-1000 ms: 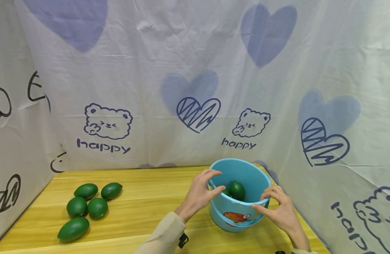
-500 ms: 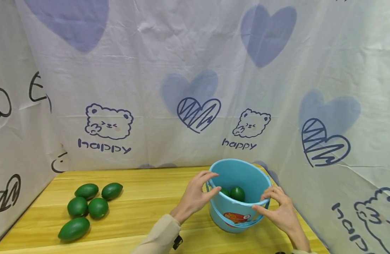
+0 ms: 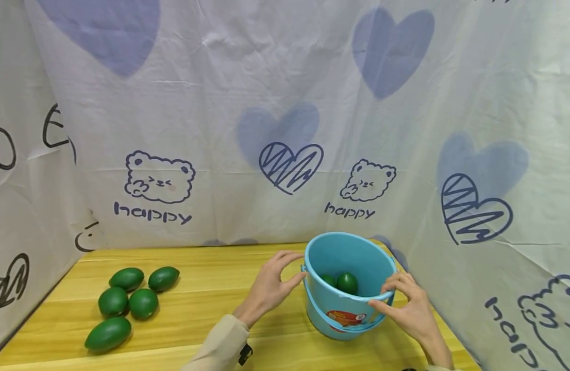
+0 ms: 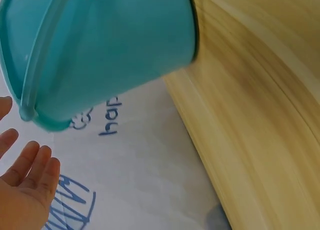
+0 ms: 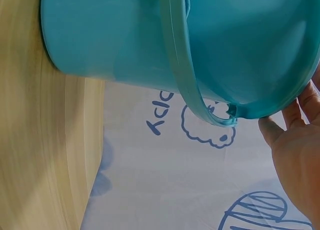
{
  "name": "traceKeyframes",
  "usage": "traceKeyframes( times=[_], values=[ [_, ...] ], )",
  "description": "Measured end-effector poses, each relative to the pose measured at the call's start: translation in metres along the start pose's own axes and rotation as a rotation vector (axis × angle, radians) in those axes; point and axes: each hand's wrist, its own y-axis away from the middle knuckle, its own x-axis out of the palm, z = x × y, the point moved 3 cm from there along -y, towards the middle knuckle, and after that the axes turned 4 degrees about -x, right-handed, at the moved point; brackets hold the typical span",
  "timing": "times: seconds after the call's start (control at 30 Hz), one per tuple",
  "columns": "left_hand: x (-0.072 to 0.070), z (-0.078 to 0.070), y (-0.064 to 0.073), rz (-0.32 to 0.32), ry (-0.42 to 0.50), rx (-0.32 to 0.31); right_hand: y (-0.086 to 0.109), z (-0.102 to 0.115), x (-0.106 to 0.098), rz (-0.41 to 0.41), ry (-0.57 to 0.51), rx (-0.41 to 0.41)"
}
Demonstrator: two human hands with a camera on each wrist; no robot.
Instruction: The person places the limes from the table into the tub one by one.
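Note:
A blue bucket [image 3: 333, 301] stands on the table toward the right, its handle hanging across the front. Inside lie two dark green, smooth fruit-like pieces [image 3: 347, 283], one partly hidden by the rim. My right hand [image 3: 409, 304] holds the bucket's right rim, thumb outside and fingers over the edge; in the right wrist view the hand [image 5: 297, 135] is at that same rim. Just left of the bucket, my left hand [image 3: 272, 283] has its fingers spread and holds nothing. The left wrist view shows a gap between that hand [image 4: 27, 185] and the bucket [image 4: 120, 45].
On the left of the wooden table [image 3: 211, 299] lie several more green oval pieces [image 3: 107, 334], grouped close together. A white cloth [image 3: 229, 103] printed with hearts and bears hangs behind the table and along both sides.
My left hand has come off the bucket's left rim and moved left. The green pieces inside have settled lower, while my right hand stays on the rim.

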Motion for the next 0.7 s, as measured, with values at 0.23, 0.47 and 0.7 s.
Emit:
traceKeyframes(
  times=[0.23, 0.47, 0.7],
  values=[
    [-0.015, 0.018, 0.006, -0.017, -0.051, -0.061, 0.0, 0.001, 0.0, 0.001, -0.01, 0.01],
    [-0.024, 0.035, 0.015, -0.026, -0.072, -0.084, 0.001, 0.001, 0.0, -0.005, 0.004, 0.026],
    [-0.037, 0.061, 0.021, 0.039, -0.145, -0.21, 0.0, 0.001, 0.0, -0.005, 0.0, 0.022]
  ],
)
